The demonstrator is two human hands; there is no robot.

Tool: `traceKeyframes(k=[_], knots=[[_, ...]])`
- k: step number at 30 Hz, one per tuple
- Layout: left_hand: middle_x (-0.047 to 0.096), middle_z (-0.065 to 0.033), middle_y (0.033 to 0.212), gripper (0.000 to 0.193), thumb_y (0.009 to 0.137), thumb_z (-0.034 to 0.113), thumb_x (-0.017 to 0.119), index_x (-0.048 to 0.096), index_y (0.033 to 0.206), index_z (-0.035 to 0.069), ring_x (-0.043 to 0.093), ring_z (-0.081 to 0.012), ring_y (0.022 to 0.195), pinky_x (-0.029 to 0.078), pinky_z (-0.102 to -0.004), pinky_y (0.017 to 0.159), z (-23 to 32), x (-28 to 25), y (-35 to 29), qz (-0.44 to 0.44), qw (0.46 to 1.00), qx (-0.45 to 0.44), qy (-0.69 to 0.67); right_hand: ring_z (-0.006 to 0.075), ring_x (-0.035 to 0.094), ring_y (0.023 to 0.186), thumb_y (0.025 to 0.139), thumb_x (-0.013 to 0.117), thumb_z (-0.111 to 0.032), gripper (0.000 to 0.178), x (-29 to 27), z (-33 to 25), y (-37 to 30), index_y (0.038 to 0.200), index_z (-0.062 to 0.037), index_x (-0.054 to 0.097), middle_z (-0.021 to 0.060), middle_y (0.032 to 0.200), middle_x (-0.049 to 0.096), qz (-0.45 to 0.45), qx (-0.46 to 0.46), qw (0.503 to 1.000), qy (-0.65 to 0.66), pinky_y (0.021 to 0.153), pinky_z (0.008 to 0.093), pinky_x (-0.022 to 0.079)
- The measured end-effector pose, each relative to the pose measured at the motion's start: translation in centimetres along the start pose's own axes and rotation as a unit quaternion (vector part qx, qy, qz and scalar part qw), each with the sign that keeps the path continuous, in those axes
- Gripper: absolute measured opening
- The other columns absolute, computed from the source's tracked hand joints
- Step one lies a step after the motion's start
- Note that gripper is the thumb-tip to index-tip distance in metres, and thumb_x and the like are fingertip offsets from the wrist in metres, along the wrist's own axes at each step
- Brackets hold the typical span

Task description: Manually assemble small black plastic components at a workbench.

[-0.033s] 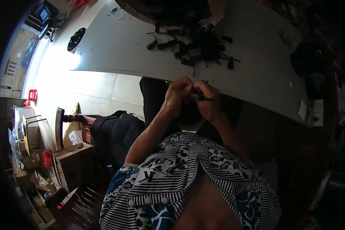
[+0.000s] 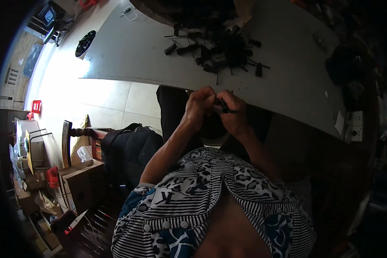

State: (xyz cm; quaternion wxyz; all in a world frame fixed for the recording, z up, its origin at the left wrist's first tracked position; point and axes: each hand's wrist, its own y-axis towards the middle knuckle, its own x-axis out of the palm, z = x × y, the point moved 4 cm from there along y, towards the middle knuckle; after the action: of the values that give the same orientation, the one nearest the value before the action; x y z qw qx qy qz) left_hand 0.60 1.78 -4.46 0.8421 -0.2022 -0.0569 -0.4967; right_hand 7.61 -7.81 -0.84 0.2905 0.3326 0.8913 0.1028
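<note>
My left hand (image 2: 198,104) and my right hand (image 2: 234,114) meet just off the near edge of the grey table, above my lap. Both are closed. Between them is a small dark black part (image 2: 225,107), with a narrow end sticking out across my right hand. My right fingers curl around it, while my left thumb and fingers pinch at its other side. Its exact kind is too dark to make out. Beyond my hands, a loose heap of similar black parts (image 2: 210,69) with thin stems or wires lies on the table (image 2: 137,56).
At the heap's far side is a large container (image 2: 152,15) of dark pieces. A clear cup (image 2: 130,16) stands at the far left, with a tub of black pieces (image 2: 86,43) nearby. A dark object (image 2: 344,66) sits at right. Left of me are a chair (image 2: 67,144) and cardboard box (image 2: 84,189).
</note>
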Motion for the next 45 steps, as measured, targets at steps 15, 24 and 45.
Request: traceKeyframes(k=[15,24,45], knots=[[0.055,-0.0057,0.083,0.033,0.071,0.005,0.061,0.056,0.104,0.006,0.054,-0.0132,0.078,0.043,-0.0251,0.069,2.2,-0.3,-2.5,0.042,0.933,0.166,0.318,0.0077,0.048,0.065,0.086,0.048,-0.033,0.034,0.4,2.9,-0.8,0.106,-0.0061,0.047,0.0026,0.079,0.05,-0.105,0.234,0.886,0.387,0.05,0.0214,0.041],[0.057,-0.0031,0.083,0.035,0.077,0.006,0.059,0.05,0.11,0.003,0.057,-0.0121,0.078,0.047,-0.0247,0.071,1.8,1.8,-2.9,-0.074,0.992,0.062,0.084,0.0115,0.045,0.081,0.084,0.047,-0.026,0.038,0.7,2.5,-0.4,0.117,-0.009,0.041,0.0031,0.096,0.046,-0.05,0.234,0.927,0.29,0.064,0.0253,0.041],[0.06,-0.0058,0.083,0.024,0.07,-0.003,0.063,0.057,0.093,-0.001,0.058,-0.013,0.07,0.048,-0.024,0.066,0.9,0.2,-1.7,-0.055,0.989,0.003,-0.134,0.0018,0.037,0.047,0.08,0.062,-0.012,0.014,-1.8,1.7,-0.5,0.083,-0.0031,0.052,-0.0007,0.072,0.048,-0.04,0.163,0.844,0.509,0.041,0.0153,0.026]])
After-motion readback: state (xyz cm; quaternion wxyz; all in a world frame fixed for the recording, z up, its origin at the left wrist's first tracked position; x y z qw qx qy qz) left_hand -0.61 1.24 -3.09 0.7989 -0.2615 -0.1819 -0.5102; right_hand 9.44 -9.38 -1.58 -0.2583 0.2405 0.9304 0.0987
